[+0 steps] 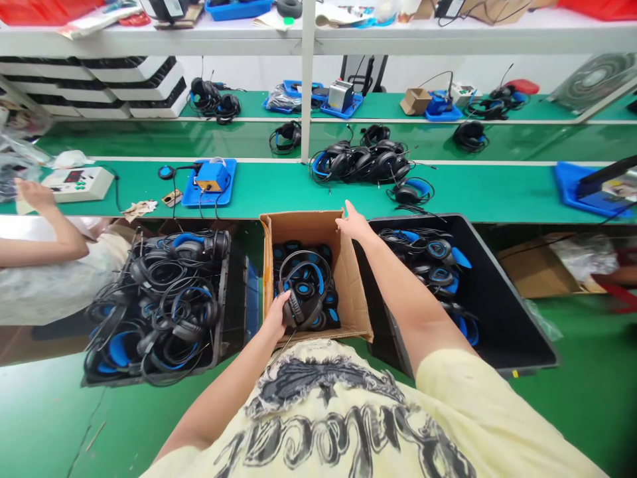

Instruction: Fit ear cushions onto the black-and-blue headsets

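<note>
A cardboard box [354, 295] of black-and-blue headsets stands on the floor in front of me. My left hand [277, 315] is closed on a black-and-blue headset [304, 290] at the box's near edge, held above the others. My right hand [354, 224] reaches forward over the box's far right corner, fingers stretched out and holding nothing, toward the green workbench [298, 189]. A pile of headsets [361, 162] lies on the bench just beyond that hand, with a single headset [411, 191] beside it.
A black crate [223, 299] full of headsets sits at left; another black crate [502, 312] partly filled sits at right. A co-worker's arm [47, 229] reaches in at far left by a white meter [79, 184]. A blue tray [209, 186] holds a tool.
</note>
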Demonstrator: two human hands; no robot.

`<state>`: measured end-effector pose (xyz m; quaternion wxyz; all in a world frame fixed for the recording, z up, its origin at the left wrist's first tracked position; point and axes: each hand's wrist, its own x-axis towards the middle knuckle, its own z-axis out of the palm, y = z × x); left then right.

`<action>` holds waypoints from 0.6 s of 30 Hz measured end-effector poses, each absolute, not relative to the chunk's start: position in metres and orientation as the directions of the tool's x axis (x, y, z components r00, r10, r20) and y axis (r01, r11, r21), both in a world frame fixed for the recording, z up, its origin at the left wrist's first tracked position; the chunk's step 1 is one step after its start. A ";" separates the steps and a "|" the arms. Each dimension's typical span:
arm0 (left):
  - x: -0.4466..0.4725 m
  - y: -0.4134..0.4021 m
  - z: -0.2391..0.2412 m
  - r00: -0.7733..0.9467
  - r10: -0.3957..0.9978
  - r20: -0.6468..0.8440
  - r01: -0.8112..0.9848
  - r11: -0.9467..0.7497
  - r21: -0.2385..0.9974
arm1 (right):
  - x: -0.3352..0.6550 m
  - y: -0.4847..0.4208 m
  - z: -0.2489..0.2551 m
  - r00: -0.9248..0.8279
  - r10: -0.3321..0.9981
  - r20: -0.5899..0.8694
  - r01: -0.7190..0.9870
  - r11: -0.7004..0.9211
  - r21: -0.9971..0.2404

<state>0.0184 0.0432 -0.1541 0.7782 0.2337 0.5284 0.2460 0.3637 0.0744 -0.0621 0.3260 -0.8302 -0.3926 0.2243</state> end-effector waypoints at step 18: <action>0.029 0.042 -0.171 0.249 0.635 -0.731 -0.066 0.764 0.641 | 0.313 -0.070 -0.189 0.657 0.647 -0.386 0.114 -0.591 -0.799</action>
